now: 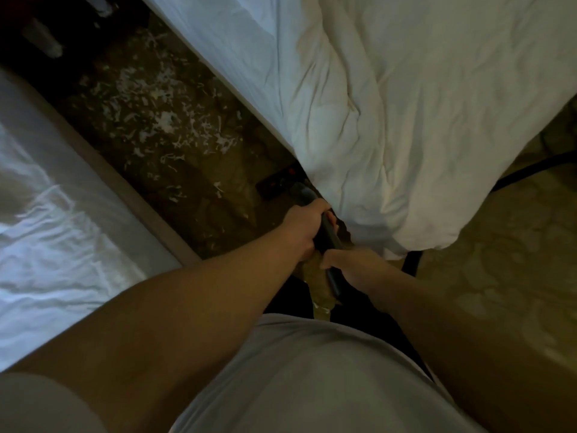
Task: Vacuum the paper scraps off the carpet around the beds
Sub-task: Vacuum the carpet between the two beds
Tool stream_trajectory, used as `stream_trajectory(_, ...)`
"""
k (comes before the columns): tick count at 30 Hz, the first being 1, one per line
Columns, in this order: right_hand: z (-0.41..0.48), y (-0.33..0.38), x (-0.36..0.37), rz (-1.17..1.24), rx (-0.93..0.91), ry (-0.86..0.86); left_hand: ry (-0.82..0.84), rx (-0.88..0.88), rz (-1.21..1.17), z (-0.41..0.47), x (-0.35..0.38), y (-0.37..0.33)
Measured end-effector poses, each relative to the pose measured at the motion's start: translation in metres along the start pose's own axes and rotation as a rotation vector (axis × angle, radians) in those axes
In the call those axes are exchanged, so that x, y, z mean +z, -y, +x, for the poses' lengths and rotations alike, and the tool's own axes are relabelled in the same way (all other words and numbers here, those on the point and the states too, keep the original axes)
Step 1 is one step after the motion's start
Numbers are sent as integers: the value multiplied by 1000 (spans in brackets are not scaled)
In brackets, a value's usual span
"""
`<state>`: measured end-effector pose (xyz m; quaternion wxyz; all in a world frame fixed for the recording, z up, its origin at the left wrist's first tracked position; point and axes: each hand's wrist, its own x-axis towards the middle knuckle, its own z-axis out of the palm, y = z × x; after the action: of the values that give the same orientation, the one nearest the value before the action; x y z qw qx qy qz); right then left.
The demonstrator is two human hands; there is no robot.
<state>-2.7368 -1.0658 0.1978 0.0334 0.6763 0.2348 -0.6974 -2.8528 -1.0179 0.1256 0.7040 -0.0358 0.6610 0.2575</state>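
Well ahead of left grip point(301, 228) and right grip point(352, 270) on wand point(328, 235): paper scraps point(146, 95).

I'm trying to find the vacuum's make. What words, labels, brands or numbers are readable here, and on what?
None can be read.
The vacuum head shows small red marks, too dark and blurred to tell whether they are lettering.
The vacuum wand, paper scraps and bed sheets show no text.
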Motion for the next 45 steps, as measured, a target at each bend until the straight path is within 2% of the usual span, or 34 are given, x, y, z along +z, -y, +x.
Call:
stream_trajectory(12,-52,-91,-43,-14,132,-112,165,-226,105,-38,49,94)
stream_trajectory(18,-52,-89,-34,-86,129,-102,150,-202,20,-41,35,97)
stream_trajectory(25,-33,-46,3,-245,50,42,24,-116,-190,-28,-24,71)
stream_trajectory(33,2,16,109,-408,-77,223,-171,32,-349,-16,-151,18)
stream_trajectory(37,11,34,151,-444,-101,286,-265,122,-345,-12,-201,5)
stream_trajectory(45,18,31,179,-524,-92,349,-239,134,-461,-13,-238,16)
